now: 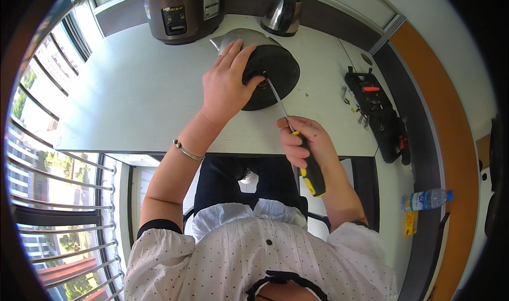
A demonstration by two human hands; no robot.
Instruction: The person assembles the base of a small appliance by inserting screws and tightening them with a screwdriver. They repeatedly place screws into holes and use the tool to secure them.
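Observation:
A metal electric kettle [245, 36] lies on its side on the white table, its round black underside [283, 70] turned toward me. My left hand [225, 89] is closed over its side, fingers on the metal body and thumb on the black bottom near its middle. In my right hand [319, 144] is a screwdriver [312, 174] with a black and yellow handle. Its thin shaft slants up to the left, and the tip meets the underside beside my left thumb. Whether a screw sits under the tip, I cannot tell.
A brown rice cooker [185, 16] stands at the back left, and a second kettle [282, 16] behind the first. Along the right lies an open black tool case [383, 122] with small metal bits [362, 118] beside it. Farther near right are a water bottle [428, 200] and a yellow packet [411, 223].

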